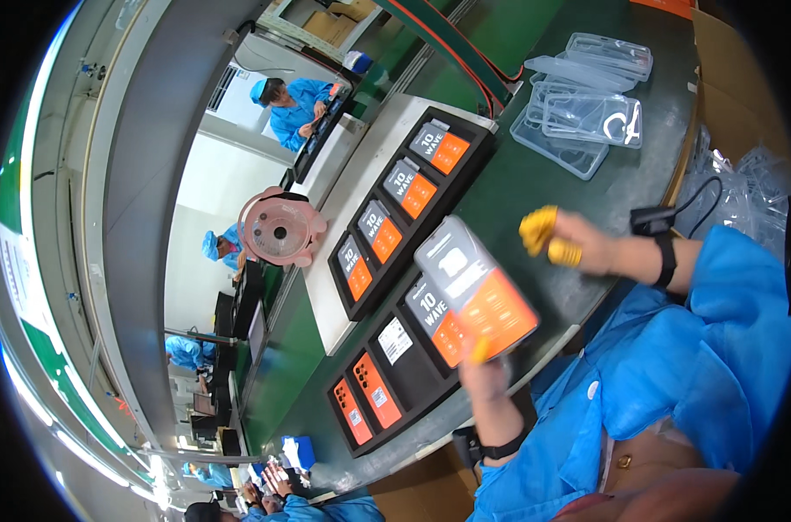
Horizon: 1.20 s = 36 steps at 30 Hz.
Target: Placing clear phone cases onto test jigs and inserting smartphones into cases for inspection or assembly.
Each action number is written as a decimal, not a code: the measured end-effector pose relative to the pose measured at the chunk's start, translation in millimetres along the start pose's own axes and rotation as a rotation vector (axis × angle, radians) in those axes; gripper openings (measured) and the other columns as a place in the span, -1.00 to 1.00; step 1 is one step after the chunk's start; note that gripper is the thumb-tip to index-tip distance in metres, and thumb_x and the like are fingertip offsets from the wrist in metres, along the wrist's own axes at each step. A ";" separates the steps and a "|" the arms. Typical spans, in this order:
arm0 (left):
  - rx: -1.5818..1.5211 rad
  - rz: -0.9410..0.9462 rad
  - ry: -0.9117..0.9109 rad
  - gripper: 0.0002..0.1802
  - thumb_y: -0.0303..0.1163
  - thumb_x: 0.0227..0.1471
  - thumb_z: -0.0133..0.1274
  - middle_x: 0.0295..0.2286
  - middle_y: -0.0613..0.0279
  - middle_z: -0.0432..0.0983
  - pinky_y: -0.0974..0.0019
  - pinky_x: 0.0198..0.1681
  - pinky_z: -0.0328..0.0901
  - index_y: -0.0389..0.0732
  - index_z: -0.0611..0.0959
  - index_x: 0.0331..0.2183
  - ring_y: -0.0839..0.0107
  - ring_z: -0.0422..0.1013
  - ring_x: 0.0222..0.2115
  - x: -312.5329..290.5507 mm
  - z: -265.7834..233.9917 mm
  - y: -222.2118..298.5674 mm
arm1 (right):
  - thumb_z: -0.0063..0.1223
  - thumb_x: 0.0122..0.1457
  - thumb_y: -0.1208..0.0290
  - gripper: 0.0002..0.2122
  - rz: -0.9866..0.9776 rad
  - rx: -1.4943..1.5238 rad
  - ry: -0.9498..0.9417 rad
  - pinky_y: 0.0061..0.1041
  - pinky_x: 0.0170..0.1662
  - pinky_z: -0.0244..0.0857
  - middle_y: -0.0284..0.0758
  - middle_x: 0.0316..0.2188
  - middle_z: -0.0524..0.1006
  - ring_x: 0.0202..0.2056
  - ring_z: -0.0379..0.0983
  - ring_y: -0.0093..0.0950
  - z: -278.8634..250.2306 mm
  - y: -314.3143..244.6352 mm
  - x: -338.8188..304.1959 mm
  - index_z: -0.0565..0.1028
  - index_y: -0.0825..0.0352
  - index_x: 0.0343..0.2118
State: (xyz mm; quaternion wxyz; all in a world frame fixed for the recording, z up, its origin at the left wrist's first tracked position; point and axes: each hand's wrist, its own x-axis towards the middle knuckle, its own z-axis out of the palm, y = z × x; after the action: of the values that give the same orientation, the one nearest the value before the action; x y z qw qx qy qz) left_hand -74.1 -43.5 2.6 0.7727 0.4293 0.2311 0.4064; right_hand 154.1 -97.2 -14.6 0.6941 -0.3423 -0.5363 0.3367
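My left hand point(484, 376), with a yellow finger cot showing, grips the lower end of a smartphone point(478, 287) with a grey and orange printed front. The phone is tilted above the near black tray point(423, 390) and blurred. That tray holds one phone face up point(430, 309), a slot with a white label point(395, 340), and two orange phones point(375, 390) with camera lenses up. My right hand point(569, 242), in yellow finger cots, hovers beyond the phone's right side. Its fingers are bent but apart, with nothing visible between them.
A far black tray point(367, 306) of several face-up phones lies on a white board point(324, 300). Clear plastic cases point(587, 113) are piled at the back right. A pink fan point(280, 228) stands beyond the board. Cartons with clear plastic point(744, 187) flank the green bench; co-workers sit farther off.
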 end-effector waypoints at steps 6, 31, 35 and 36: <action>0.653 0.312 0.363 -0.70 -0.42 -0.15 -0.11 -0.38 0.16 0.38 0.32 -0.44 0.33 -0.32 0.42 -0.29 0.36 0.36 -0.44 -14.4 -119.0 76.3 | 0.08 -0.15 0.35 -0.63 -0.314 -1.488 0.457 -0.39 -0.25 0.20 -0.17 -0.37 0.33 -0.33 0.28 -0.26 -101.7 -28.6 10.4 0.32 0.38 -0.26; 2.087 0.370 0.611 -0.53 -0.14 -0.03 -0.19 -0.27 -0.09 0.33 0.29 -0.20 0.20 -0.33 0.38 -0.19 0.13 0.29 -0.27 -15.4 -96.8 98.1 | 0.10 -0.20 0.22 -0.76 -0.268 -1.021 -0.565 -0.40 -0.42 0.21 -0.32 -0.61 0.36 -0.47 0.31 -0.34 -31.3 14.8 -7.4 0.37 0.29 -0.62; 2.042 0.357 0.548 -0.53 -0.15 -0.03 -0.19 -0.27 -0.08 0.33 0.30 -0.20 0.20 -0.33 0.38 -0.18 0.14 0.29 -0.27 5.8 -89.0 90.6 | 0.06 -0.15 0.19 -0.73 -0.142 -0.984 -0.504 -0.39 -0.47 0.19 -0.34 -0.64 0.32 -0.49 0.29 -0.35 -32.1 13.0 -9.8 0.32 0.28 -0.67; 2.026 0.354 0.535 -0.53 -0.15 -0.03 -0.20 -0.27 -0.07 0.33 0.30 -0.20 0.20 -0.33 0.37 -0.18 0.14 0.29 -0.27 9.7 -87.2 88.8 | 0.05 -0.13 0.17 -0.73 -0.158 -0.992 -0.509 -0.40 -0.47 0.18 -0.35 -0.64 0.32 -0.48 0.29 -0.36 -34.3 14.9 -9.9 0.32 0.28 -0.67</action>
State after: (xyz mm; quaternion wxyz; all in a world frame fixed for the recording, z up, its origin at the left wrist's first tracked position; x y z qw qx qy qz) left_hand -168.3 32.7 32.3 -0.0915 0.7968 0.5584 0.2121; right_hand 184.0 -101.4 -38.6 0.3217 -0.4947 -0.8049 0.0632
